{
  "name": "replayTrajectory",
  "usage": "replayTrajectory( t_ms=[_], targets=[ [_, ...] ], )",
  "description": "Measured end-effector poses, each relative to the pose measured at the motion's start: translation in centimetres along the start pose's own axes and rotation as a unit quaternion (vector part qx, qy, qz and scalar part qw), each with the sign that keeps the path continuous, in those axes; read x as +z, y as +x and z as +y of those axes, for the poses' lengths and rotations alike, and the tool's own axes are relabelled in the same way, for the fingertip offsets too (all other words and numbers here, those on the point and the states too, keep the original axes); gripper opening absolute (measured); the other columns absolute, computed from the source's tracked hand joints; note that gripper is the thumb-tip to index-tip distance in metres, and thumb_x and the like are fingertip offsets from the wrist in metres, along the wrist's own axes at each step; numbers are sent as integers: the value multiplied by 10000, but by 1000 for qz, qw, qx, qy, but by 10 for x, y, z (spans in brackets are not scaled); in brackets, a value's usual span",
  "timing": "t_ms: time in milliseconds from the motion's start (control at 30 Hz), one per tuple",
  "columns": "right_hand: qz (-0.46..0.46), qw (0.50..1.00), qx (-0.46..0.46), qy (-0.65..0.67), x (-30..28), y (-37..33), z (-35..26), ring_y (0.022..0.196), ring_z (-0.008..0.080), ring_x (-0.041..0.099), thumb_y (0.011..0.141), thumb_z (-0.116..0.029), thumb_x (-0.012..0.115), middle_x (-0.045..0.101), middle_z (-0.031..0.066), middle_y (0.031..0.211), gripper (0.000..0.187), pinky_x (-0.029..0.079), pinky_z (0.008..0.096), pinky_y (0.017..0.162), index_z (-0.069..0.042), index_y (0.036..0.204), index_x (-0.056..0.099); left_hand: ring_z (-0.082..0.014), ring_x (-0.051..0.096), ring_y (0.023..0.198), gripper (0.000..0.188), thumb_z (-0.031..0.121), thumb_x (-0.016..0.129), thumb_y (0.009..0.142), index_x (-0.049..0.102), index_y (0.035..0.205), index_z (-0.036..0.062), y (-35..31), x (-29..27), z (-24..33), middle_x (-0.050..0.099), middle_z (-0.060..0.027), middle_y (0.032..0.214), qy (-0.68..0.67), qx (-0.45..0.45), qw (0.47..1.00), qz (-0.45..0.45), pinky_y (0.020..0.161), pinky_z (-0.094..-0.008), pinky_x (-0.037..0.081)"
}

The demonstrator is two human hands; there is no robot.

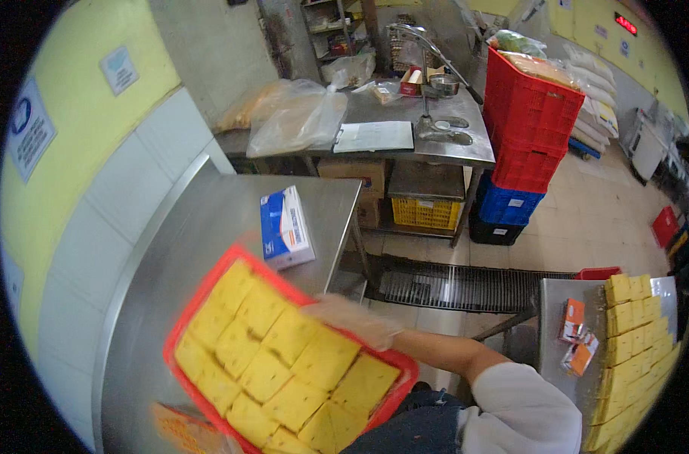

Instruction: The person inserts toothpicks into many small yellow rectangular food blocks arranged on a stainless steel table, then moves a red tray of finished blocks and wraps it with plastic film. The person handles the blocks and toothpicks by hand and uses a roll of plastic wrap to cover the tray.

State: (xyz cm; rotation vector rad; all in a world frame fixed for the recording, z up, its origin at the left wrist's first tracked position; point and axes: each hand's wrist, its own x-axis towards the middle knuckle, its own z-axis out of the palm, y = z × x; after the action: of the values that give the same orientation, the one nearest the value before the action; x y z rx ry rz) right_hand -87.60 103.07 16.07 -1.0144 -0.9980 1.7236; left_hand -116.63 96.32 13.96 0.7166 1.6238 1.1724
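Observation:
A red plastic tray point(174, 344) lies slanted across the lower middle, blurred along its rim. Flat yellow square slabs point(266, 372) fill it in close rows; their kind I cannot tell. My right hand point(352, 319), in a clear thin glove, is closed on the tray's far right rim, with the fingers partly smeared. Only a sliver of my left hand point(229, 445) shows at the lower edge, by the tray's near left rim; its fingers are hidden. Beside it is a blurred orange packet point(184, 430). The steel table point(152, 303) spreads underneath and to the left.
A blue and white box point(285, 227) stands on the table beyond the tray. At right, another steel table point(552, 318) bears stacked yellow blocks point(638, 340) and orange packs point(580, 352). Stacked crates point(527, 136) stand beside the back table point(465, 129). A floor grate point(450, 287) runs between.

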Motion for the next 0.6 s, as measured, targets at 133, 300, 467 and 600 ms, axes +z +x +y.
replayTrajectory(
  t_ms=[133, 300, 467, 600],
  targets=[
    [-145, 987, 38, -65, 18, 118, 30, 851, 174, 602, 827, -446, 537, 630, 120, 987, 590, 475, 317, 752, 33, 1169, 505, -228, 506, 984, 361, 180, 453, 909, 469, 1218, -6, 32, 8, 26, 523, -159, 1130, 69, 33, 995, 63, 835, -328, 412],
    [-169, 919, -116, -337, 31, 215, 43, 1162, 221, 421, 849, -427, 512, 438, 143, 1272, 590, 330, 339, 986, -9, 1254, 417, -231, 531, 913, 354, 180, 449, 916, 470, 1204, -25, 74, 29, 69, 540, -171, 1076, 160, 56, 977, 131, 779, -331, 443],
    [-288, 933, -121, -179, -52, 193, -21, 1047, 187, 481, 862, -430, 522, 515, 100, 1154, 540, 391, 315, 895, -26, 1216, 467, -235, 556, 843, 349, 179, 444, 923, 472, 1191, -43, 89, 48, 132, 557, -183, 1021, 276, 162, 928, 192, 723, -333, 474],
    [-132, 990, -6, -56, -188, 98, -46, 977, 138, 519, 856, -399, 549, 558, 59, 1096, 459, 435, 287, 840, -48, 1153, 541, -237, 575, 786, 346, 179, 441, 929, 473, 1180, -58, 99, 134, 181, 571, -193, 978, 324, 296, 892, 110, 678, -335, 499]
  ],
)
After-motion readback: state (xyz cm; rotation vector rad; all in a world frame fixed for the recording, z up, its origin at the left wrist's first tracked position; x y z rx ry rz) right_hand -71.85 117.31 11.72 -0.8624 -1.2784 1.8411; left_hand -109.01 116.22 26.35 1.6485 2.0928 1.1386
